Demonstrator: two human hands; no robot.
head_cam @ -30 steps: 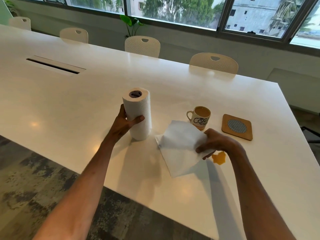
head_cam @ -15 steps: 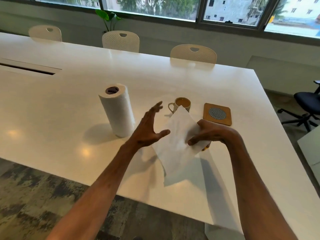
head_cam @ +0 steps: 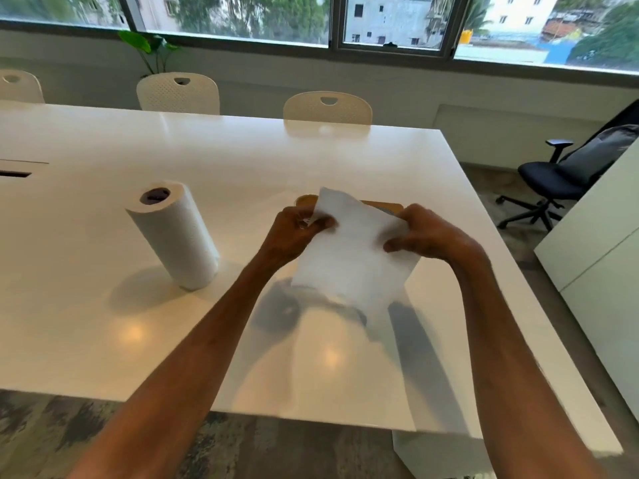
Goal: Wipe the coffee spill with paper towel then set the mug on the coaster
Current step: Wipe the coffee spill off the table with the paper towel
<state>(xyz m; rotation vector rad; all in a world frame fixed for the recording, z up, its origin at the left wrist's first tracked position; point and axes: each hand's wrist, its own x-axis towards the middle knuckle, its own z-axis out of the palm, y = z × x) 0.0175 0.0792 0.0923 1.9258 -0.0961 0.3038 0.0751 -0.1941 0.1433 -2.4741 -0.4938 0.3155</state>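
Note:
A torn-off white paper towel sheet (head_cam: 349,250) hangs above the white table (head_cam: 103,326), held by both hands. My left hand (head_cam: 294,233) pinches its upper left edge and my right hand (head_cam: 425,236) grips its right edge. Behind the sheet only the rim of the mug (head_cam: 306,199) and a strip of the wooden coaster (head_cam: 383,204) show. The coffee spill is hidden behind the sheet and my hands. The paper towel roll (head_cam: 174,233) stands upright to the left, apart from my hands.
Cream chairs (head_cam: 326,107) line the table's far side under the windows. A black office chair (head_cam: 567,174) and a white cabinet (head_cam: 601,271) stand to the right. A cable slot (head_cam: 15,173) is set into the table at far left.
My left hand let go of the roll, crossed to the right and took hold of the sheet's left edge. The sheet now hangs between both hands and covers the mug and the spill.

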